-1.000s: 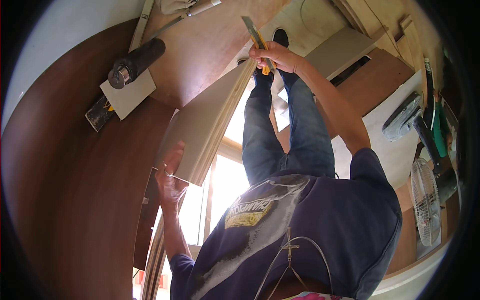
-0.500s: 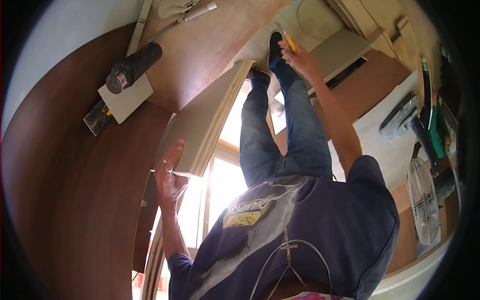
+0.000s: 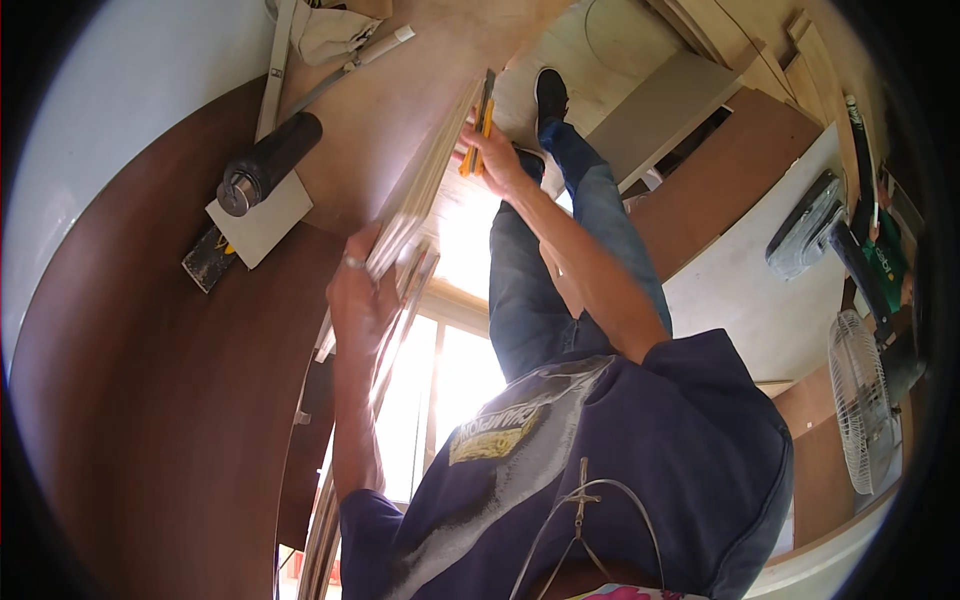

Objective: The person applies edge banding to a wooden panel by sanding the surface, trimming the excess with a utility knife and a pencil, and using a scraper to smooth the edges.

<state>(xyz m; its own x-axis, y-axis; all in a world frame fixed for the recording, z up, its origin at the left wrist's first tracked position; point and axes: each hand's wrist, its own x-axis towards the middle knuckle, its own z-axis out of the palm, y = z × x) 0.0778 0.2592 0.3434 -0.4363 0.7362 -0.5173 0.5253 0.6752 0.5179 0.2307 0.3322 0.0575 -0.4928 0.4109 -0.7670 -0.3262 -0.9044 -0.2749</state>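
Note:
My left hand (image 3: 360,285) grips the near end of a long, thick board (image 3: 420,185), fingers wrapped around its edge. The board shows mostly edge-on, with pale layered edges. In my right hand (image 3: 494,162) is a yellow and black utility knife (image 3: 484,125), its tip pointing away from me along the far part of the board's edge. Whether the blade touches the board I cannot tell.
On the brown panel (image 3: 190,400) at left lie a black bottle (image 3: 272,162), a cream square piece (image 3: 268,228) and a dark flat tool (image 3: 207,262). A long tool with a white handle (image 3: 385,47) lies beyond. A wire fan (image 3: 858,400) stands at right, near brown boards (image 3: 715,185).
My right hand has brought the knife leftward and nearer, to the board's edge. The board has turned from showing its broad grey face to nearly edge-on, still in my left hand.

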